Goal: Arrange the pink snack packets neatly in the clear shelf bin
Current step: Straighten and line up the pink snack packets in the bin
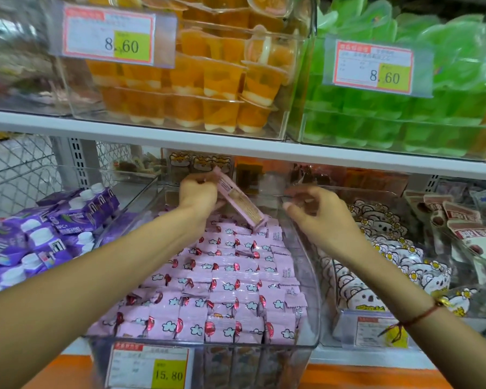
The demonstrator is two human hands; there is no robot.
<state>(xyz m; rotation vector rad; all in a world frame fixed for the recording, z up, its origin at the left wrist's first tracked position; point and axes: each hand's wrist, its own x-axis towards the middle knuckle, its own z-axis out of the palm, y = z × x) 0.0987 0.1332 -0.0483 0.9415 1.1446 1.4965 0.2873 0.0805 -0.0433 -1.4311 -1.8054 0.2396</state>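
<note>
Red string bracelet, bare forearms

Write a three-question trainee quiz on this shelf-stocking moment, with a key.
1. True or false: the left hand holds a pink packet above the clear bin.
2. Which goods fill the bin left of the clear bin? A) purple pouches B) green cups C) orange cups
3. Fill in: the clear bin's price tag reads ____.

Key: 1 true; 2 A, the purple pouches; 3 15.80.
</note>
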